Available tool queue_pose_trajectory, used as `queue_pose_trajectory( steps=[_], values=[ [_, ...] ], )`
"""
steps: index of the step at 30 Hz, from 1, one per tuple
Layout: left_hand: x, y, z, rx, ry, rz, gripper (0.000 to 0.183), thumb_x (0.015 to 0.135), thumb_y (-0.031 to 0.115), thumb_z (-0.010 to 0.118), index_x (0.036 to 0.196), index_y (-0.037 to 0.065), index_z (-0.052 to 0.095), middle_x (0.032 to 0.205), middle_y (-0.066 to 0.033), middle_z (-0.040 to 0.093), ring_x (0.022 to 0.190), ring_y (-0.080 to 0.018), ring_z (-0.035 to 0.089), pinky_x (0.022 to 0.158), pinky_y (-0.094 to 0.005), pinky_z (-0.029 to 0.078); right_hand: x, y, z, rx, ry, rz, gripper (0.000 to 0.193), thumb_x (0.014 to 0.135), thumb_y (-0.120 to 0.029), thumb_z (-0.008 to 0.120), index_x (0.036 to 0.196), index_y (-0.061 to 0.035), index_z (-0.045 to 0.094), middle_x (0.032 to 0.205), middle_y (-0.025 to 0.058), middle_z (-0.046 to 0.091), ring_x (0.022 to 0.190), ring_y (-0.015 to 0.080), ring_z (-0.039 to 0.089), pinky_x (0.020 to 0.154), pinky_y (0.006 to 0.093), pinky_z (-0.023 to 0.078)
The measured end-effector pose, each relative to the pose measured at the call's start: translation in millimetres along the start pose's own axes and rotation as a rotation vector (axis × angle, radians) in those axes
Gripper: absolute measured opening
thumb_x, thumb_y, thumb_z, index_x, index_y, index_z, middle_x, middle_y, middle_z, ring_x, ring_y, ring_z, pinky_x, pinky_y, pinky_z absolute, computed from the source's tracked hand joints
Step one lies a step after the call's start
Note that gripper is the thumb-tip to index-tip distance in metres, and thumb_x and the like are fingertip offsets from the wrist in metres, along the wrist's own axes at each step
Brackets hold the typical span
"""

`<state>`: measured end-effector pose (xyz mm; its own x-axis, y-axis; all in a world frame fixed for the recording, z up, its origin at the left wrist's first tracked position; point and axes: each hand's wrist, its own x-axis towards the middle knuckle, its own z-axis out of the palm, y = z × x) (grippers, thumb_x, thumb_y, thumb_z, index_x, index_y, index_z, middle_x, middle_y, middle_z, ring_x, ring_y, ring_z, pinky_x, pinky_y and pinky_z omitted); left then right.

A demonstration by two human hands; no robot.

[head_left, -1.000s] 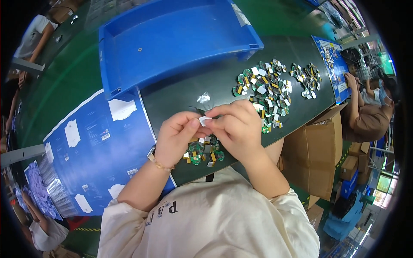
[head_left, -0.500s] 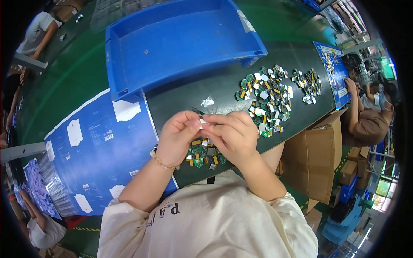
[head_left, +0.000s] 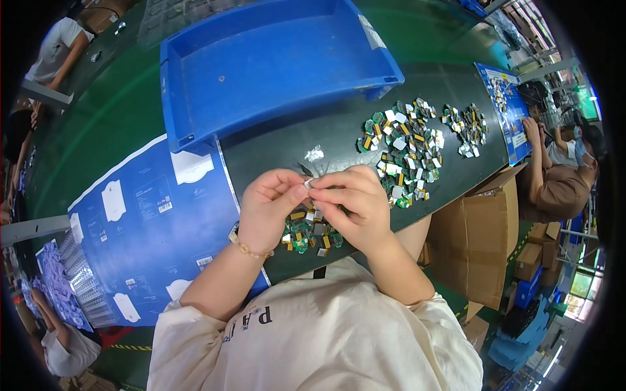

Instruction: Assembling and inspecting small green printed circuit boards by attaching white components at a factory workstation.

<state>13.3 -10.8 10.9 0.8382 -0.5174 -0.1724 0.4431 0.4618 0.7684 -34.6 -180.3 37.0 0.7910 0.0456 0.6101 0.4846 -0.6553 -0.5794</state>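
Note:
My left hand [head_left: 268,205] and my right hand [head_left: 357,207] meet over the near part of the dark green table, thumbs and fingertips pinched together. Between them is a small white piece [head_left: 309,184], mostly covered by the fingers, with a dark bit sticking out beyond it; its exact kind is hidden. Under and between my hands lies a small heap of green circuit boards [head_left: 301,242] with silver and yellow-brown parts. A crumpled whitish scrap [head_left: 314,154] rests just past my fingertips.
A blue plastic bin [head_left: 274,62] stands beyond my hands. A blue printed sheet [head_left: 153,228] covers the table at left. Larger piles of similar boards [head_left: 411,153] lie right, near a cardboard box [head_left: 473,241]. Co-workers sit at both sides, one in a brown top [head_left: 561,186].
My fingertips have shifted slightly around the small piece, and less of its white face shows now. The right fingers have drawn a little closer to the left thumb.

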Motion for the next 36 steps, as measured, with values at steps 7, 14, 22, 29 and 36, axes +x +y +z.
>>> queue_pose_trajectory(
  steps=[7,14,22,29,36],
  values=[
    [2.9,1.6,0.1,-0.125,0.067,0.092,0.010,0.091,0.007,0.061,0.100,0.003,0.060,0.099,-0.0109,0.068,0.092,-0.0151,0.065,0.081,-0.0255,0.052,15.1,4.1,-7.1,0.149,-0.213,-0.080,0.042,0.072,-0.022,0.070,0.110,-0.0047,0.068,0.111,0.0085,0.063,0.094,0.0259,0.057,0.085,0.0394,0.041],
    [0.7,2.0,-4.0,-0.066,0.083,0.087,0.009,0.092,0.005,0.059,0.100,0.003,0.059,0.102,-0.0123,0.068,0.095,-0.0161,0.065,0.082,-0.0273,0.051,93.7,4.5,-34.8,-0.310,0.003,-0.092,0.046,0.085,-0.007,0.059,0.130,-0.0003,0.053,0.127,0.0168,0.057,0.119,0.0338,0.050,0.103,0.0465,0.035],
    [1.9,6.5,-2.4,-0.004,-0.025,0.046,0.011,0.093,0.012,0.058,0.101,0.003,0.059,0.096,-0.0098,0.068,0.089,-0.0146,0.065,0.075,-0.0249,0.050,87.6,8.0,-36.3,-0.218,-0.039,-0.079,0.035,0.075,0.006,0.058,0.105,-0.0091,0.069,0.091,0.0064,0.061,0.084,0.0248,0.056,0.080,0.0401,0.042],
    [5.6,8.8,-10.4,-0.228,-0.290,-0.154,0.016,0.095,0.018,0.054,0.100,0.004,0.059,0.090,-0.0102,0.067,0.081,-0.0154,0.065,0.064,-0.0231,0.049,32.2,24.0,-18.4,0.360,-0.402,0.132,0.024,0.079,-0.001,0.061,0.102,-0.0042,0.068,0.115,0.0104,0.065,0.101,0.0271,0.060,0.089,0.0386,0.044],
    [5.4,9.4,-8.2,-0.266,-0.191,-0.224,0.015,0.097,0.017,0.051,0.102,0.004,0.058,0.087,-0.0075,0.065,0.074,-0.0115,0.062,0.058,-0.0217,0.047,7.8,31.6,-24.0,0.769,-0.496,0.534,0.012,0.083,-0.009,0.069,0.091,-0.0017,0.065,0.087,0.0039,0.063,0.086,0.0128,0.059,0.074,0.0263,0.046]
  ],
)
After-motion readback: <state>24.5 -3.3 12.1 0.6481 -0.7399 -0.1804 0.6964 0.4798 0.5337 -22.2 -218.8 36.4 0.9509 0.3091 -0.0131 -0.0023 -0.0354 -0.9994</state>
